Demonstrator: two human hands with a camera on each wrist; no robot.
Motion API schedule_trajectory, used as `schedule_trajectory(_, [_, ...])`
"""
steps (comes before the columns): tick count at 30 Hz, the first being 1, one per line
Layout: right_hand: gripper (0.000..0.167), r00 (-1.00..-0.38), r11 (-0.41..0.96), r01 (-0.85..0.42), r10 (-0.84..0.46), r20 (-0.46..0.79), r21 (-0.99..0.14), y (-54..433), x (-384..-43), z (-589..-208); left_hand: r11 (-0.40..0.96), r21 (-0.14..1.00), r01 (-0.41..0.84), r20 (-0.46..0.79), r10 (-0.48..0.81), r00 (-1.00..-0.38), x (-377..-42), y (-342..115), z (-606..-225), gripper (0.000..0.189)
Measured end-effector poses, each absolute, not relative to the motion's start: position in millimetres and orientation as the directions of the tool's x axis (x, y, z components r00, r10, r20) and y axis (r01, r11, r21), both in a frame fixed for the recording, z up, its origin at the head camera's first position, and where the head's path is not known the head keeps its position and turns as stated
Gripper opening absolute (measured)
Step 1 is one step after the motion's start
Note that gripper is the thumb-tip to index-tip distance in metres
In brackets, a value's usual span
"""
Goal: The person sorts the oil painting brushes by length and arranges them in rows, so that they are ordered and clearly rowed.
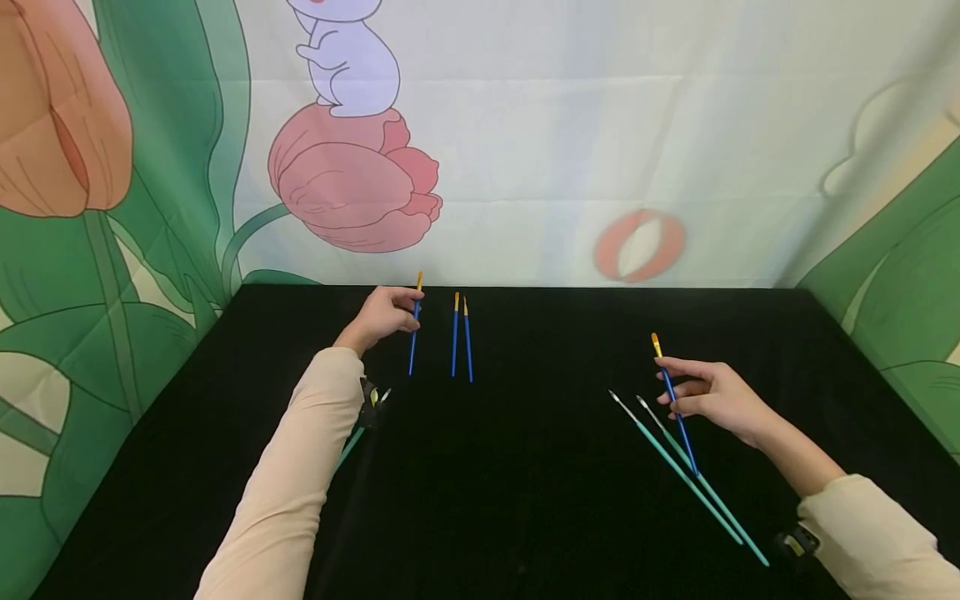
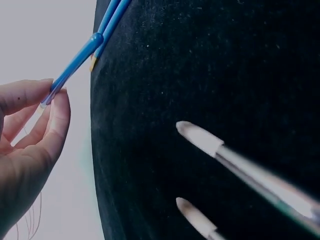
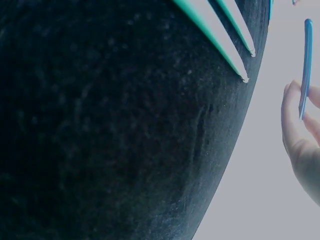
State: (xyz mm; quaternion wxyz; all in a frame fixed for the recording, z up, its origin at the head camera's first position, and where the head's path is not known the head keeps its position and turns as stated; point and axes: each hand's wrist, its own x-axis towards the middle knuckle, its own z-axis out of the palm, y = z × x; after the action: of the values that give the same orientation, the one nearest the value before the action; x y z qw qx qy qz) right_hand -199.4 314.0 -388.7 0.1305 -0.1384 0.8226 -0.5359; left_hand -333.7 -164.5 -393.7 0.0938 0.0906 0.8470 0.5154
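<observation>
My left hand point(image 1: 388, 312) pinches a blue paintbrush point(image 1: 413, 342) near the table's far left edge, its yellow-orange head pointing up and away. Just right of it, two more blue paintbrushes point(image 1: 454, 342) lie side by side on the black table. On the right, my right hand point(image 1: 712, 396) holds another blue paintbrush point(image 1: 681, 429) between thumb and fingers, bristles up. Its lower end overlaps two teal paintbrushes point(image 1: 690, 483) in the head view. In the left wrist view, two pale-tipped brushes point(image 2: 200, 139) lie near the left wrist; the sleeve mostly hides them in the head view.
A black cloth covers the table point(image 1: 525, 500). Behind it hangs a curtain point(image 1: 525, 167) printed with tulips and a white animal. Small dark wrist cameras point(image 1: 801, 542) are strapped at both cuffs.
</observation>
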Motion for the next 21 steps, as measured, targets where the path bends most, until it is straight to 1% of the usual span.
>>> schedule_trajectory(6, [0.064,-0.926,0.39,-0.092,-0.371,-0.064,-0.916,312,-200,-388,0.465,0.885,0.017,-0.109,0.243,-0.964,-340,-158,-394,0.053])
schedule_trajectory(21, [0.064,-0.923,0.377,-0.088,-0.379,-0.067,-0.922,312,-203,-389,0.398,0.916,-0.044,-0.142,0.22,-0.965,-347,-146,-400,0.053])
